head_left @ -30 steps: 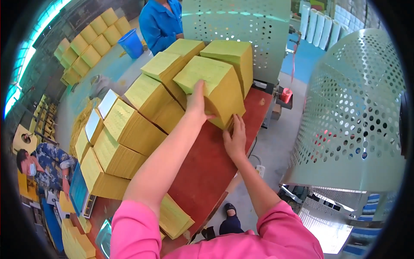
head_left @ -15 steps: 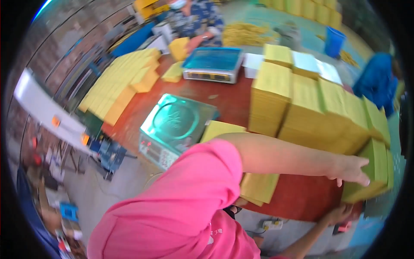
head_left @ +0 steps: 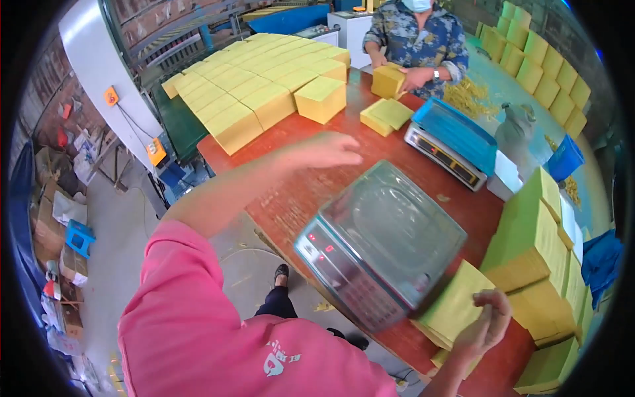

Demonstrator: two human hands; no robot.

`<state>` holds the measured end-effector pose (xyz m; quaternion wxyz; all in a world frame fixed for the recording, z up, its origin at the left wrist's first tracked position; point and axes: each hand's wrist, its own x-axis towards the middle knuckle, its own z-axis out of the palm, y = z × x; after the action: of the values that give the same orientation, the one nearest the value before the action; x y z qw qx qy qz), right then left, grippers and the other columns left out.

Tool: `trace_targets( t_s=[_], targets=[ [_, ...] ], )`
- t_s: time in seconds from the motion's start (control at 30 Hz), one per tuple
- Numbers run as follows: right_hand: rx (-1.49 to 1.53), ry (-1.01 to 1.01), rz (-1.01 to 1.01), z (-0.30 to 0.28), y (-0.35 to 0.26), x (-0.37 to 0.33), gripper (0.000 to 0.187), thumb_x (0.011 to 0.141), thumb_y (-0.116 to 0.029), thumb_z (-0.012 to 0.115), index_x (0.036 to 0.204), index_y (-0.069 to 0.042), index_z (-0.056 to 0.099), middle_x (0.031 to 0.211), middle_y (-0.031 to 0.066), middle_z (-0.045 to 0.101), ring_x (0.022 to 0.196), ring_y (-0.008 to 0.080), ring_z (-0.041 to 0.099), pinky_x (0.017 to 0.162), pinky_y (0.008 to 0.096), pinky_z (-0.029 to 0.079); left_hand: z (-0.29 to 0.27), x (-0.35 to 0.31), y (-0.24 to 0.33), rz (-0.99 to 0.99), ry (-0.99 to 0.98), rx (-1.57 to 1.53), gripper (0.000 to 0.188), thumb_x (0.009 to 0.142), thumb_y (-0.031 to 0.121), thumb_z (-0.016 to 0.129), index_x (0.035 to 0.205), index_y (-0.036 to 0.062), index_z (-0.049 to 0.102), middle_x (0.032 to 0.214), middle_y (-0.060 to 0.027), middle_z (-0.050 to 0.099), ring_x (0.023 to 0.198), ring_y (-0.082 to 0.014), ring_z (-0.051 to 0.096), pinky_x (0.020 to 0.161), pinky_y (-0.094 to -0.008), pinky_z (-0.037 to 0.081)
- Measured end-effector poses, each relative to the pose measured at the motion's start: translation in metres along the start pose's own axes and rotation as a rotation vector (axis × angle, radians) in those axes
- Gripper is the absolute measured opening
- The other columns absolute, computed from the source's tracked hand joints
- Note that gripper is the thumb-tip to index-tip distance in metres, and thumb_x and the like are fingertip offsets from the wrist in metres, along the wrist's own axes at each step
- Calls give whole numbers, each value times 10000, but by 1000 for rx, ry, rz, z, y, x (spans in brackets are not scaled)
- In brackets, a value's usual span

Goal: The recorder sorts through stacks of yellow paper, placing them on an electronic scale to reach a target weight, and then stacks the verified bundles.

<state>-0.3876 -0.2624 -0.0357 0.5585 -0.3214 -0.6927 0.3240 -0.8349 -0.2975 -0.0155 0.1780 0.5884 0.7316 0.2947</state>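
My left hand (head_left: 329,151) is over the red table, fingers stretched forward and nothing in them. It is between the rows of yellow paper stacks (head_left: 228,119) and a scale with a glass-like top (head_left: 397,225), which bears nothing. A separate paper block (head_left: 322,99) stands just beyond the hand. At the lower right my right hand (head_left: 488,323) hovers by a low pile of yellow paper (head_left: 453,301) beside the scale. Its fingers are loosely bent and apart, with nothing seen in them.
Across the table (head_left: 284,212), a co-worker (head_left: 418,46) holds a yellow paper block (head_left: 388,81). A second scale with a blue tray (head_left: 456,135) stands nearby. Tall yellow paper stacks (head_left: 529,251) line the right side. A blue bin (head_left: 564,159) stands on the floor behind.
The view has swung left. My left hand has moved from the right-hand paper stacks across to the left side of the scale. My right hand has come up beside the low pile.
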Motion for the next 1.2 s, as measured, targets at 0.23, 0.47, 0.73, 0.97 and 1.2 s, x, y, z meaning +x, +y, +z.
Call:
trace_targets(
  t_s=[0.23, 0.47, 0.73, 0.97, 1.2],
  targets=[
    [316, -391, 392, 261, -48, -50, 196, 848, 98, 489, 939, 18, 643, 853, 96, 666, 788, 143, 625, 726, 261, 498, -118, -14, -216, -253, 195, 196, 534, 889, 358, 628, 1283, 6, 548, 1345, -169, 547, 1248, -289, 520, 1015, -400, 431],
    [363, -889, 617, 428, -47, -56, 195, 889, 37, 521, 1050, 44, 631, 940, 93, 669, 868, 133, 644, 800, 276, 510, -204, -82, -344, -116, 308, 796, 635, 887, 462, 592, 1347, 38, 487, 1486, -139, 392, 1404, -298, 319, 1147, -507, 234],
    [631, -1064, 818, 519, -49, -110, 240, 910, -88, 566, 1121, 5, 632, 981, 63, 660, 892, 139, 632, 816, 274, 506, -188, -98, -350, 86, 111, 584, 787, 826, 471, 636, 1382, -33, 398, 1475, -216, 358, 1400, -330, 302, 1154, -479, 229],
    [694, -1315, 1598, 501, -40, -157, 598, 949, -311, 546, 1481, -138, 336, 1389, 24, 492, 1177, 173, 509, 978, 373, 411, -135, -184, -248, 128, -32, 469, 892, 701, 431, 705, 1392, -42, 396, 1472, -258, 352, 1356, -431, 332, 1071, -565, 275],
    [974, -1118, 908, 445, -35, -195, 711, 947, -273, 559, 1524, -56, 204, 1545, 147, 270, 1432, 259, 240, 1157, 388, 207, -83, -239, -209, 9, 186, 105, 813, 731, 412, 693, 1373, -10, 428, 1457, -244, 377, 1324, -384, 382, 1063, -505, 315]
  ],
)
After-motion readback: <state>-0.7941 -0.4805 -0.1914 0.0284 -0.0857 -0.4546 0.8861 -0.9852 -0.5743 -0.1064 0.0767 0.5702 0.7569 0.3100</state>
